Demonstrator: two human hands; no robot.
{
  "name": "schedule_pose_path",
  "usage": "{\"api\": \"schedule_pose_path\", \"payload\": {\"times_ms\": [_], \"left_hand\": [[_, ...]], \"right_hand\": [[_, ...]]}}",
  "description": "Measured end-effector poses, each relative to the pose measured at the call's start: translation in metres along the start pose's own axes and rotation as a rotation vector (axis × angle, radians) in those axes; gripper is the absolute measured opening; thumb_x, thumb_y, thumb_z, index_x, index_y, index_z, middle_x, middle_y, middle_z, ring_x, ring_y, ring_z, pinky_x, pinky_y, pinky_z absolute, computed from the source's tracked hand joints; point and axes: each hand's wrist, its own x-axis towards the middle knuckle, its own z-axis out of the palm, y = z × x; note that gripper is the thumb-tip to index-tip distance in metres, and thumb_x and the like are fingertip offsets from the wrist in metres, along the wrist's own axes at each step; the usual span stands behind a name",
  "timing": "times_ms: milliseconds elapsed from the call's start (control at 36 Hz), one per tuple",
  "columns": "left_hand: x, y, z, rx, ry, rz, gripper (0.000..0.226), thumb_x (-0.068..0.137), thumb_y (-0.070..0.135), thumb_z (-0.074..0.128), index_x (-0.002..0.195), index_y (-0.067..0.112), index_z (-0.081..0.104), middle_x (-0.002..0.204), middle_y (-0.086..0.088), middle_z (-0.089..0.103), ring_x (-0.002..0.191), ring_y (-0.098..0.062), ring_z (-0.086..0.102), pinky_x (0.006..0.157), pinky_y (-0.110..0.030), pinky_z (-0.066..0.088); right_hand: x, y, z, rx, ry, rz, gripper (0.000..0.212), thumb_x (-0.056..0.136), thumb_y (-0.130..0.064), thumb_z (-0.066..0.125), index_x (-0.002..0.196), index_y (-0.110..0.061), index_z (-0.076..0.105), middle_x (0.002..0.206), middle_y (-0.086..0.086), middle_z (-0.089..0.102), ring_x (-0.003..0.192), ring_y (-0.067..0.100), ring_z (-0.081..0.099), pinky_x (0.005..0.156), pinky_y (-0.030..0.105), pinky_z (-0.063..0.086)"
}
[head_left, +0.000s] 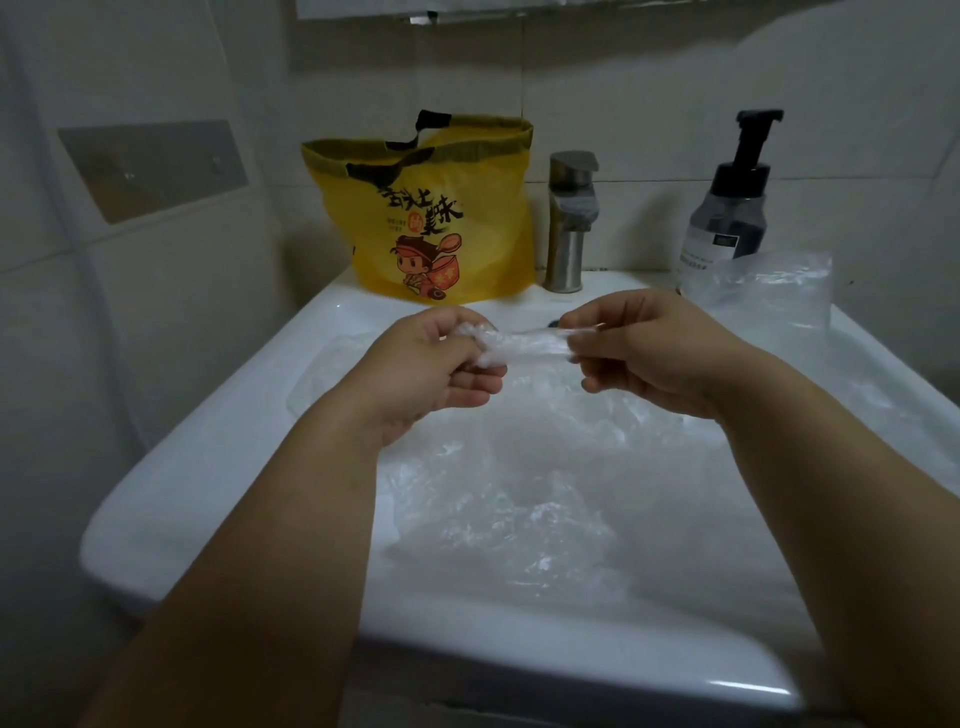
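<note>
Hanging over the white sink (218, 457), a clear plastic bag (519, 493) is held taut at its top. The grip of the left hand (431, 364) is clamped on one bunched end, and that of the right hand (660, 353) on the other.

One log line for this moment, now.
left hand: grips clear plastic | right hand: pinches it | plastic stretched between hands, above sink

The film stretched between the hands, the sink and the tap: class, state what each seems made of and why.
Film: thin clear plastic, probably; see-through, crinkled, pulled taut between left hand and right hand. Sink: likely glazed white ceramic; smooth, glossy highlights. Tap: apparently brushed metal; dull grey sheen.
</note>
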Motion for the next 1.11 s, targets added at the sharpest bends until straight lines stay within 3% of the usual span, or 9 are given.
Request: {"api": "schedule_pose_path", "payload": {"times_ms": [389, 472, 556, 667, 778, 861, 972, 1056, 1111], "left_hand": [[-0.006, 0.015, 0.003, -0.504, -0.04, 0.042, 0.017, 0.094, 0.003, 0.048, 0.085, 0.005, 0.063, 0.067, -0.011, 0.069, 0.056, -0.011, 0.065, 0.053, -0.017, 0.055], [-0.004, 0.013, 0.003, -0.443, 0.0, 0.038, 0.021, 0.084, 0.028, 0.063, 0.086, 0.007, 0.064, 0.066, -0.008, 0.069, 0.055, -0.009, 0.064, 0.051, -0.017, 0.055], [-0.001, 0.008, 0.003, -0.34, 0.048, 0.069, 0.008, 0.088, 0.016, 0.065, 0.086, 0.008, 0.064, 0.064, -0.005, 0.067, 0.054, -0.006, 0.063, 0.052, -0.015, 0.054], [0.0, 0.008, 0.003, -0.312, 0.045, 0.084, 0.007, 0.091, 0.004, 0.06, 0.089, 0.009, 0.064, 0.064, -0.003, 0.066, 0.057, -0.005, 0.063, 0.056, -0.015, 0.054], [0.003, 0.001, 0.005, -0.229, 0.062, 0.107, 0.013, 0.093, 0.005, 0.059, 0.106, 0.007, 0.06, 0.071, -0.003, 0.066, 0.062, -0.006, 0.064, 0.061, -0.017, 0.054], [0.006, -0.003, 0.006, -0.159, 0.092, 0.13, 0.005, 0.093, 0.008, 0.061, 0.097, 0.008, 0.063, 0.075, -0.001, 0.065, 0.065, -0.005, 0.063, 0.063, -0.016, 0.053], [0.005, 0.004, 0.006, -0.317, 0.136, 0.154, 0.003, 0.088, 0.018, 0.067, 0.087, 0.016, 0.065, 0.066, 0.007, 0.058, 0.062, -0.002, 0.054, 0.059, -0.015, 0.049], [0.004, 0.006, 0.009, -0.44, 0.001, 0.108, 0.052, 0.065, 0.05, 0.073, 0.105, 0.02, 0.062, 0.082, 0.008, 0.067, 0.077, -0.005, 0.063, 0.067, -0.018, 0.05], [0.003, 0.0, 0.017, -0.291, -0.14, 0.046, 0.075, 0.049, 0.066, 0.074, 0.109, 0.022, 0.064, 0.092, 0.008, 0.073, 0.089, -0.009, 0.069, 0.076, -0.024, 0.054]], "right_hand": [[-0.004, -0.007, 0.002, 0.138, 0.054, -0.218, 0.019, 0.088, 0.007, 0.056, 0.08, -0.005, 0.068, 0.064, 0.011, 0.062, 0.053, 0.014, 0.059, 0.05, 0.022, 0.052], [-0.006, -0.007, 0.003, 0.14, -0.001, -0.231, 0.01, 0.079, -0.01, 0.066, 0.08, -0.001, 0.069, 0.069, 0.012, 0.061, 0.054, 0.013, 0.059, 0.053, 0.021, 0.053], [-0.005, -0.004, 0.005, 0.059, 0.001, -0.211, 0.028, 0.069, -0.026, 0.066, 0.081, 0.0, 0.07, 0.08, 0.017, 0.062, 0.06, 0.016, 0.061, 0.058, 0.021, 0.055], [-0.003, -0.004, 0.005, 0.043, 0.054, -0.165, 0.004, 0.078, -0.007, 0.067, 0.081, -0.007, 0.07, 0.091, 0.014, 0.068, 0.073, 0.02, 0.065, 0.061, 0.019, 0.056], [-0.002, -0.004, 0.003, 0.027, 0.051, -0.11, 0.018, 0.08, -0.001, 0.066, 0.096, -0.007, 0.065, 0.093, 0.01, 0.066, 0.072, 0.013, 0.068, 0.062, 0.019, 0.056], [-0.002, -0.001, 0.002, -0.045, 0.006, -0.027, 0.032, 0.084, -0.004, 0.064, 0.115, -0.001, 0.061, 0.093, 0.012, 0.064, 0.063, 0.012, 0.063, 0.061, 0.017, 0.055], [-0.002, 0.0, 0.007, -0.143, 0.009, -0.044, 0.012, 0.088, -0.012, 0.064, 0.094, -0.004, 0.07, 0.079, 0.013, 0.058, 0.058, 0.012, 0.054, 0.057, 0.019, 0.052], [-0.001, 0.001, 0.015, -0.116, 0.02, -0.106, 0.014, 0.091, -0.013, 0.061, 0.089, -0.001, 0.068, 0.069, 0.008, 0.055, 0.052, 0.009, 0.052, 0.055, 0.02, 0.049], [-0.004, 0.002, 0.025, -0.101, -0.01, -0.157, 0.015, 0.092, -0.009, 0.057, 0.088, 0.003, 0.065, 0.064, 0.007, 0.054, 0.049, 0.008, 0.051, 0.052, 0.02, 0.047]]}}
